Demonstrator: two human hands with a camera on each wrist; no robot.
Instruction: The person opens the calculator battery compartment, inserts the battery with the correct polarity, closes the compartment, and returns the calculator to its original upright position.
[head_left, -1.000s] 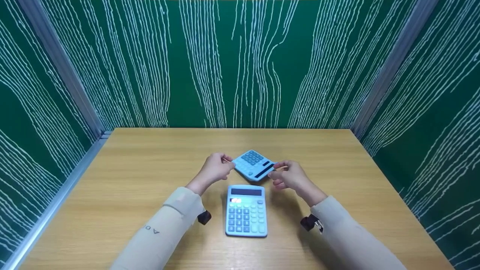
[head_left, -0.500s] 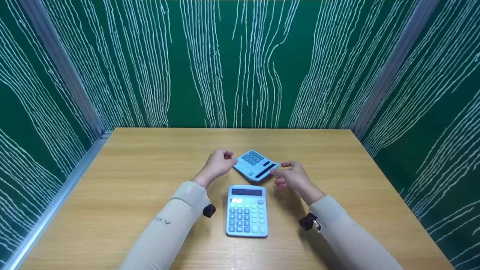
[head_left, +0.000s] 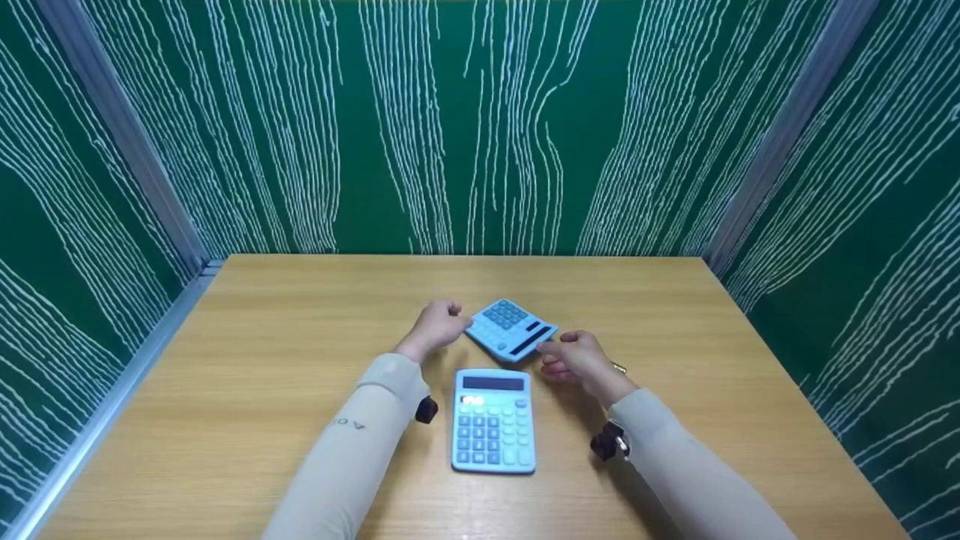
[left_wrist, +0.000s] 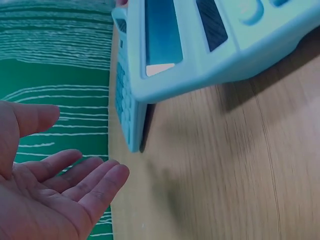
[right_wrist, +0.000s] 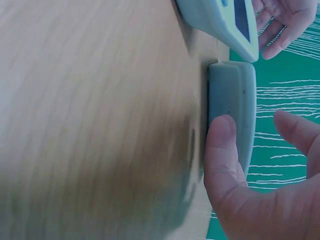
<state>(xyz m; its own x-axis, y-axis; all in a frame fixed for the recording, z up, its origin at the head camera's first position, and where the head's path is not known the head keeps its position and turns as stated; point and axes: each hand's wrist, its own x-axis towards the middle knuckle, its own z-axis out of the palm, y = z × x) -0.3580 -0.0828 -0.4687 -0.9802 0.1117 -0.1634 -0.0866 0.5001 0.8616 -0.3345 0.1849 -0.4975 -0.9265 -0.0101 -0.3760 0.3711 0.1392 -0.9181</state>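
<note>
Fingers loose, gripping nothing: left hand (head_left: 437, 325), right hand (head_left: 576, 358), at rear calculator (head_left: 502, 330) mid-frame. Best nudged lightly, evenly.

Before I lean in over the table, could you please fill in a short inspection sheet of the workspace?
Surface: wood-grain tabletop, shadows beneath the arms.
Job's things: near calculator, light blue, lying flat, display at its far end; far calculator, also blue, just beyond it, turned diagonally.
Clutter: nothing seen.
Hands: left hand at the far calculator's left corner, thumb apart from fingers; right hand beside its display end, thumb and fingers apart; contact unclear for both.
Cables: nothing seen.
Surroundings: green panels with white wavy lines on three sides, grey posts at the corners.
</note>
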